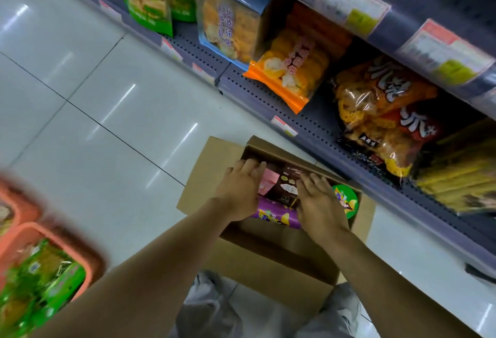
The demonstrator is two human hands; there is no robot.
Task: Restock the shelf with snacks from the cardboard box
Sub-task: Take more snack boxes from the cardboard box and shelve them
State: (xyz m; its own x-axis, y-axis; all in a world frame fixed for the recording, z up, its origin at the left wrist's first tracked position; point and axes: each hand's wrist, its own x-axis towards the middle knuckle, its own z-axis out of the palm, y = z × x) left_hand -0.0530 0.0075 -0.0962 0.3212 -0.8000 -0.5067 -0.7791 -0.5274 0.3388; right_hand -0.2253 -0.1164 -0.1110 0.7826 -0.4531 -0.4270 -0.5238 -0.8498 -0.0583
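White shop floor tiles [88, 112] with a cardboard box [268, 270] sitting open right beside the bottom shelf [271, 96]; both hands are down inside it. Left hand [241, 190] has its fingers spread loose on the edge of a dark brown snack pack [285, 187], right hand [319, 203] lies flat and open on the same pack's other side; neither looks properly clamped yet. Purple pack [276, 217] and a green-lidded tub [346, 201] are in the box too; shelf already holds an orange bag [292, 74] and a big chip bag [386, 112]; blurry orange basket [16, 238] off to the left.
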